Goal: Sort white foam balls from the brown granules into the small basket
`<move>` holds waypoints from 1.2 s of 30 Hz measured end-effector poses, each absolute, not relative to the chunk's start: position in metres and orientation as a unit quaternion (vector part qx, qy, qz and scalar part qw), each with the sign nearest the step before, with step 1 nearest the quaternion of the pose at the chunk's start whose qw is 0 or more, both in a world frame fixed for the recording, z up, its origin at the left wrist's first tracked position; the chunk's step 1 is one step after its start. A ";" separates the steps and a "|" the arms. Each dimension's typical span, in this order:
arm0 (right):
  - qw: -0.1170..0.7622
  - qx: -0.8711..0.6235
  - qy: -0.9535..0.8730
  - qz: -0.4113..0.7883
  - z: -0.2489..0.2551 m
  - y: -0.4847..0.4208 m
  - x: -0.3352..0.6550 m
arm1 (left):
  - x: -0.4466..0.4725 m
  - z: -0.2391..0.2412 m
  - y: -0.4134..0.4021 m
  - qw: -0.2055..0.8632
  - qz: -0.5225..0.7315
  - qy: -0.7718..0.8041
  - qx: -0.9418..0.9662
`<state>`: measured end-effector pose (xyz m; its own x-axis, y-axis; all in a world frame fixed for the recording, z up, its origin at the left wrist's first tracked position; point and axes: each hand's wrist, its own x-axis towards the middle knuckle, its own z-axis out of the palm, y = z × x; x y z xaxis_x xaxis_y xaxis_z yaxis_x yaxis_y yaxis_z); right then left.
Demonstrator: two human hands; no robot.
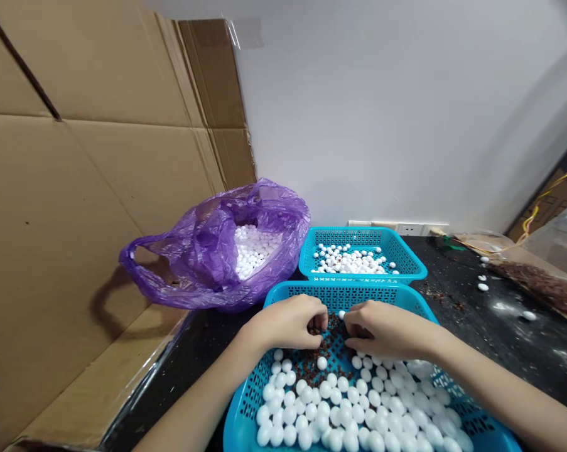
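Note:
My left hand reaches into the near blue plastic basket, its fingers curled down among dark brown crumbs. Some of the crumbs show between its thumb and fingers; whether it grips any is hidden. Opposite it, my right hand is curled too, fingertips bent inward and partly out of sight. A small white ball lies right at its fingertips. Another loose white ball rests on the crumbs below the left hand. Many white balls fill the near part of the basket.
Behind stands a second blue basket with white balls. An open purple plastic bag of white balls leans by the cardboard at left. On the black tabletop lie stray balls, and brown flakes in clear plastic at right.

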<state>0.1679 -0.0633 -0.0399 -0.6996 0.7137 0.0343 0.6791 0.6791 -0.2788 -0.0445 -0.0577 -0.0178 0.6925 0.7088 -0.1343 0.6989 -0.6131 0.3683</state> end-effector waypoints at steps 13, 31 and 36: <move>0.057 -0.244 -0.907 0.339 -0.031 -0.057 0.173 | -0.045 -0.018 -0.055 0.241 0.019 0.395 0.886; 0.244 -0.255 -0.869 0.345 -0.032 -0.047 0.171 | -0.044 -0.017 -0.053 0.197 0.117 0.336 0.914; 0.247 -0.266 -0.847 0.389 -0.035 -0.046 0.172 | -0.044 -0.017 -0.053 0.208 0.117 0.341 0.909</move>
<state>0.1725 -0.0457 -0.0355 -0.7368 0.6423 0.2112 0.2581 0.5558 -0.7902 -0.0439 -0.0529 -0.0172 0.7394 0.6695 0.0713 0.5722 -0.6806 0.4575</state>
